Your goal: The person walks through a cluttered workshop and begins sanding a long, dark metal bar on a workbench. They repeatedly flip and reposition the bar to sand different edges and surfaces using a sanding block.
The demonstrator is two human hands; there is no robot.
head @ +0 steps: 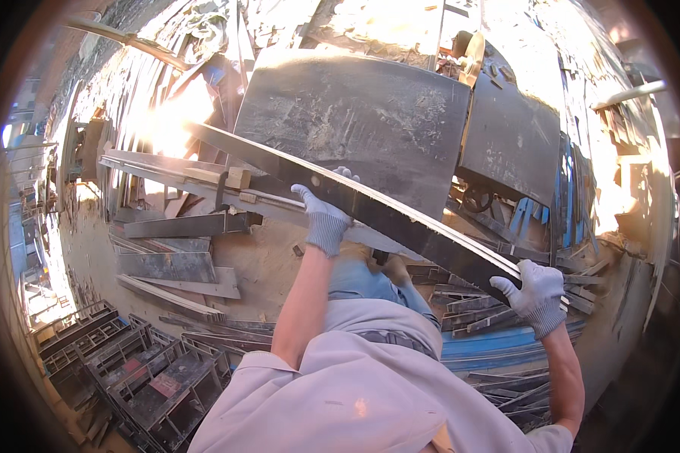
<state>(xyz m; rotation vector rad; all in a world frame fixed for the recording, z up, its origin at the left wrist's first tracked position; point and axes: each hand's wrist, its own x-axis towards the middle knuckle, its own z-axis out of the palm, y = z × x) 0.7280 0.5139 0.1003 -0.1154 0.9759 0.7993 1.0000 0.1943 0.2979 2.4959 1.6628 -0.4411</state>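
Both my hands wear pale knit work gloves. A long bundle of dark-faced plywood strips [408,232], its pale edges turned upward, slants across the front of a dusty dark machine table [351,113]. My left hand [322,218] grips the bundle near its middle, thumb on the near side and fingertips showing over the far edge. At the near right end, my right hand [535,291] is wrapped around the strips. Beneath and left of the bundle runs a long straight rail [158,172], with a small wood block [238,178] and a dark clamp [221,191] on it.
A second dark table [513,136] stands to the right, with a handwheel [477,197] below. Cut boards [167,266] lie on the floor at left. Strips [476,308] and blue boards [498,345] are piled at right. Dark frames [164,379] stand lower left.
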